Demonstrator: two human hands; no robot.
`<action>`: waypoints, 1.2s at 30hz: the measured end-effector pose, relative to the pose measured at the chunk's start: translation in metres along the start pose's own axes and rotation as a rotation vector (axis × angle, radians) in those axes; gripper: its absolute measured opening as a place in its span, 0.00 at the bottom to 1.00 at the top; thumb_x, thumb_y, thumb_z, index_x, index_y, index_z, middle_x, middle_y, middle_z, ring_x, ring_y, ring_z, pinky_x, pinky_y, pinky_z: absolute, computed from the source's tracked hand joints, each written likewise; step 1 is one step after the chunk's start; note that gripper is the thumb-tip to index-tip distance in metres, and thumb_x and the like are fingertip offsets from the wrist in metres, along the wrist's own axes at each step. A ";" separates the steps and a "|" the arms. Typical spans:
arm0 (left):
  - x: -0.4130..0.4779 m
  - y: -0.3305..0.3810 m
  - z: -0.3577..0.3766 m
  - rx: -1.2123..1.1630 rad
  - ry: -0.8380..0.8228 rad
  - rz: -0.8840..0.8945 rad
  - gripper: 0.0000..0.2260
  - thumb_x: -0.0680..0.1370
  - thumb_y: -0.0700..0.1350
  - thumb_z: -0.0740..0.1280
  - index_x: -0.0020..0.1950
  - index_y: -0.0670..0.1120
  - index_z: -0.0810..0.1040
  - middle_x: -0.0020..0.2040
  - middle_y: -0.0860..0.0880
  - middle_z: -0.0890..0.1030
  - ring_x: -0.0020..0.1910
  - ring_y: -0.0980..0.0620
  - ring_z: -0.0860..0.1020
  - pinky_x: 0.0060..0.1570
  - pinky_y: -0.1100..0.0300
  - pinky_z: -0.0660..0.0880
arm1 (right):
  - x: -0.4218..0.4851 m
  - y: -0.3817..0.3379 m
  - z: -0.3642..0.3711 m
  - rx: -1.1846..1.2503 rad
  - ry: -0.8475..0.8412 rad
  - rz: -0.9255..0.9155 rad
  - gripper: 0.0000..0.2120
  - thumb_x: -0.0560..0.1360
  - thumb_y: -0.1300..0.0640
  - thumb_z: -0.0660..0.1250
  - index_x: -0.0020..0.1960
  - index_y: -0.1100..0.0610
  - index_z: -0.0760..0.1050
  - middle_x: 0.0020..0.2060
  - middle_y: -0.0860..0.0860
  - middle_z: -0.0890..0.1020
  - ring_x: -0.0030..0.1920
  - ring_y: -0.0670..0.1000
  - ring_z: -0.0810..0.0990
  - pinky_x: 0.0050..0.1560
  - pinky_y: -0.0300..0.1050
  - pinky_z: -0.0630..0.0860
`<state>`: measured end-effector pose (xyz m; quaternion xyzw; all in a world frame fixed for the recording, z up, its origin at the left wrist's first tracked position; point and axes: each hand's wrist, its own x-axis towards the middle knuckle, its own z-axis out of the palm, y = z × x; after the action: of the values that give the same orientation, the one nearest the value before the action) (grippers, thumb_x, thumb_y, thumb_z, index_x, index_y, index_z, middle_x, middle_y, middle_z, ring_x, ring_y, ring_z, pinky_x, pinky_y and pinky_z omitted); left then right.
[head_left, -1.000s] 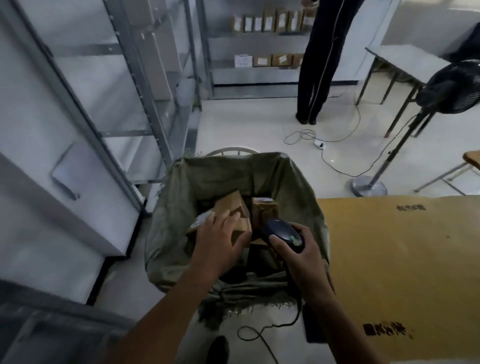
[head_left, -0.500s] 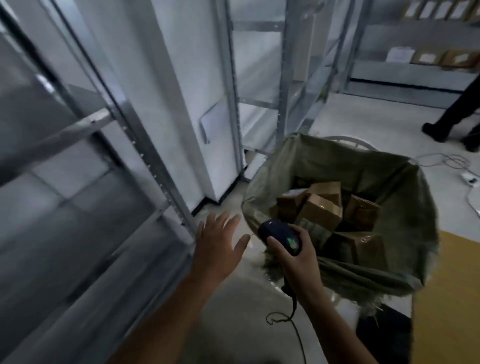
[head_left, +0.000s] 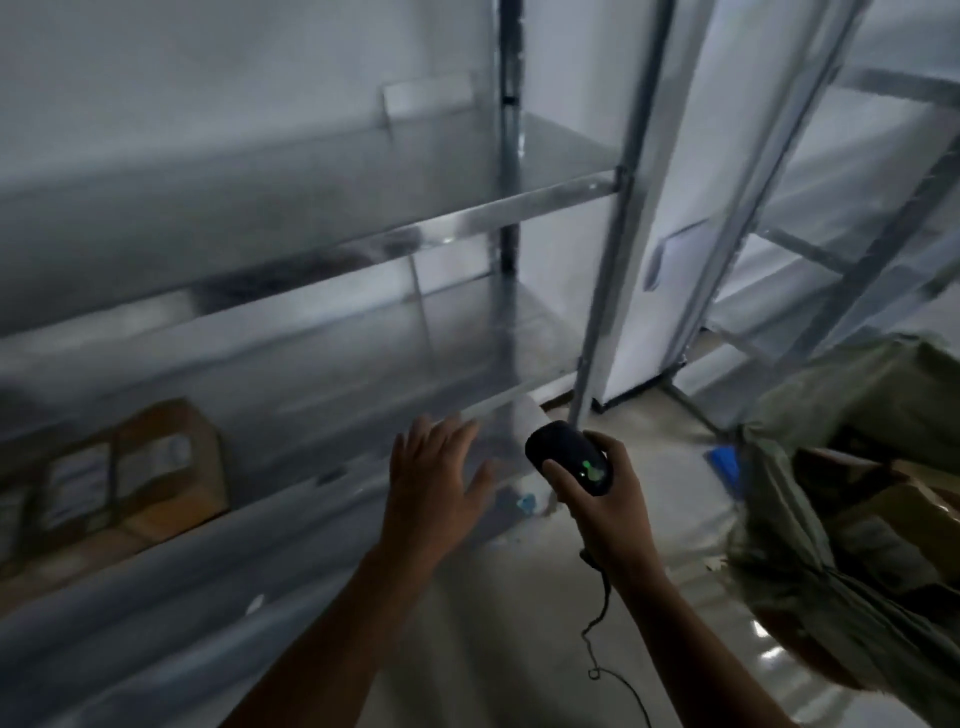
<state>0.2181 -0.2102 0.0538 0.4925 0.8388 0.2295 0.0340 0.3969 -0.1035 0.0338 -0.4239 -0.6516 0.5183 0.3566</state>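
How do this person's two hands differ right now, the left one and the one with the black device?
The left hand is open, fingers spread, holding nothing; the right hand grips a black corded handheld scanner with a green light. The left hand hovers before the grey metal shelf; the right hand is nearer the green woven sack. Both are bare and raised at similar height.

Light: dim, grey-blue | Blur: my view smears across shelving (head_left: 545, 200) | Glare: floor (head_left: 769, 649) | Edges: wide-angle bowed
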 end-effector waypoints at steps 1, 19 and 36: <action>-0.008 -0.021 -0.010 0.000 0.018 -0.026 0.32 0.79 0.66 0.52 0.76 0.51 0.73 0.76 0.48 0.74 0.78 0.37 0.65 0.77 0.37 0.61 | -0.005 -0.004 0.020 -0.005 -0.034 -0.013 0.25 0.71 0.47 0.79 0.65 0.46 0.73 0.53 0.44 0.83 0.49 0.45 0.85 0.47 0.44 0.84; -0.118 -0.259 -0.111 0.101 0.174 -0.595 0.40 0.76 0.72 0.44 0.82 0.52 0.61 0.83 0.48 0.61 0.83 0.40 0.53 0.79 0.40 0.54 | -0.054 -0.060 0.282 -0.117 -0.615 -0.257 0.28 0.73 0.49 0.77 0.69 0.47 0.68 0.53 0.36 0.77 0.53 0.36 0.80 0.45 0.31 0.80; -0.031 -0.363 -0.095 0.139 -0.043 -0.828 0.38 0.78 0.70 0.60 0.83 0.57 0.50 0.85 0.45 0.49 0.82 0.36 0.50 0.78 0.35 0.57 | 0.034 -0.030 0.385 0.044 -0.839 -0.044 0.31 0.70 0.43 0.74 0.70 0.46 0.69 0.58 0.40 0.78 0.58 0.44 0.81 0.52 0.44 0.83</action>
<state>-0.0876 -0.4180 -0.0190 0.1197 0.9785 0.1290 0.1074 0.0301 -0.2190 -0.0162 -0.1545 -0.7380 0.6520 0.0801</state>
